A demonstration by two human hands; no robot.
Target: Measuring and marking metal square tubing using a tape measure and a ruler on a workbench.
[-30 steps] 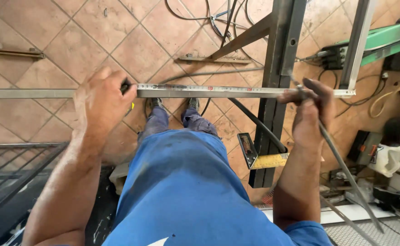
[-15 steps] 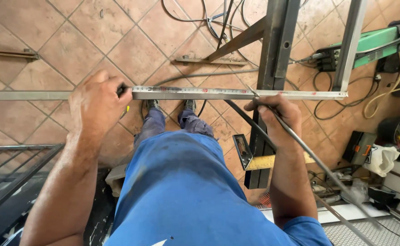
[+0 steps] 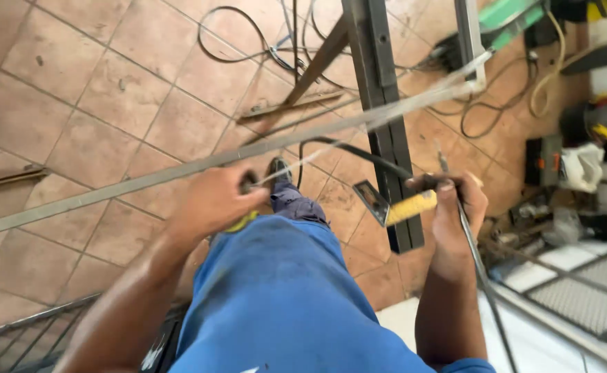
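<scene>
Tilted since earlier: metal bar [image 3: 179, 169] | left hand [image 3: 213, 204] grip closed around bar | right hand [image 3: 455, 207] grip closed on rod [image 3: 472, 255] | best steadied level before working beside left grip

Lighting's decent here, soft daylight all over, no harsh shadows on the tiled floor [image 3: 75, 103]. Brightest bit is the right edge, where the white stuff nearly blows out. Motion blur is the real problem: the long metal bar [image 3: 179, 169] smears into a pale ghost toward its right end, and the right hand [image 3: 455, 207] is a bit soft too. The left hand [image 3: 213, 204] and blue trousers [image 3: 276, 297] look sharper. Wide-angle lens bends things near the corners.
</scene>
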